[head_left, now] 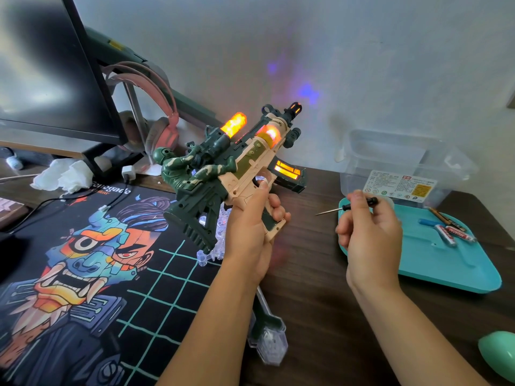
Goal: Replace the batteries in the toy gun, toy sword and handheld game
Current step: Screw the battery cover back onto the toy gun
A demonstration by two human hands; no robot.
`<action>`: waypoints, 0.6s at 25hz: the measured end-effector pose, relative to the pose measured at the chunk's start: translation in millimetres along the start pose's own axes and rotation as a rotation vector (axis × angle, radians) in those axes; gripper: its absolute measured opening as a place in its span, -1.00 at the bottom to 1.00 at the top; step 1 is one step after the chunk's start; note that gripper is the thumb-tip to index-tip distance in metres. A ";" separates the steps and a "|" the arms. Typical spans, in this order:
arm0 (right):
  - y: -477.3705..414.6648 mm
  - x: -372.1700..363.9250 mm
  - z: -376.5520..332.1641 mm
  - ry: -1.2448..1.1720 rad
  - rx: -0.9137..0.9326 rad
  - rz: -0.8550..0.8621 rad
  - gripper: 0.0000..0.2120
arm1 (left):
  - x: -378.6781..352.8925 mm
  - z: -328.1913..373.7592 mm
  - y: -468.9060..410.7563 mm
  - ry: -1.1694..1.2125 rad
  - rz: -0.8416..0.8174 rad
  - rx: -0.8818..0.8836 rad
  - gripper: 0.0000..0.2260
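Currently left hand (250, 227) wrapped round toy gun (234, 168) grip, finger at trigger, muzzle angled up toward wall, lights glowing orange. Right hand (367, 235) raised over desk edge, fingers curled round small screwdriver (359, 205), tip pointing left. Spent batteries (452, 234) lie in teal tray (434, 274).

The room is softly and evenly lit, with only faint shadows on the desk (320, 274). The gun (245, 162) glows orange in several spots, and blue and violet patches show on the wall (308, 91) behind it. The wide lens bends the edges, and the monitor (47, 73) at upper left is smeared and out of focus.
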State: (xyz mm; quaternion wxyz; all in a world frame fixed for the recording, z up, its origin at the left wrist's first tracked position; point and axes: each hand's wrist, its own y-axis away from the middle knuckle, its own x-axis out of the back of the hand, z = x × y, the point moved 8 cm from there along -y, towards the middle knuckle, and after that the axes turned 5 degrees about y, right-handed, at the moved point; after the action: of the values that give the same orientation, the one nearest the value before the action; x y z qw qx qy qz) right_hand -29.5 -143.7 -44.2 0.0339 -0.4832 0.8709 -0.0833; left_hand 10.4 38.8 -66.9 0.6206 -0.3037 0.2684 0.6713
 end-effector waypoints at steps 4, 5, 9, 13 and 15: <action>-0.9 -1.6 5.3 0.039 0.005 -0.006 -0.77 | -1.2 -0.3 1.0 0.004 -0.004 0.004 -0.75; -0.8 -2.3 6.3 0.040 0.007 -0.010 -0.77 | -0.9 -0.5 1.1 0.007 -0.002 0.009 -0.77; 0.8 -10.0 13.7 -0.010 0.007 -0.090 -0.83 | 3.0 -2.8 0.1 0.022 0.032 0.028 -0.63; 9.1 -28.1 27.5 0.132 0.089 -0.265 -0.85 | 4.5 -1.4 -1.9 0.070 0.055 0.033 -0.79; 14.6 -36.7 39.9 0.257 0.106 -0.319 -0.85 | 3.9 2.6 -2.2 0.122 0.044 0.034 -0.90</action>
State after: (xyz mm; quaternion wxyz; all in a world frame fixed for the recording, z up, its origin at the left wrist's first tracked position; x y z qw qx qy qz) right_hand -16.6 -109.6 -86.8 -0.0658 -0.5979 0.7749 -0.1943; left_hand 12.2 43.5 -68.0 0.5932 -0.3273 0.3238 0.6604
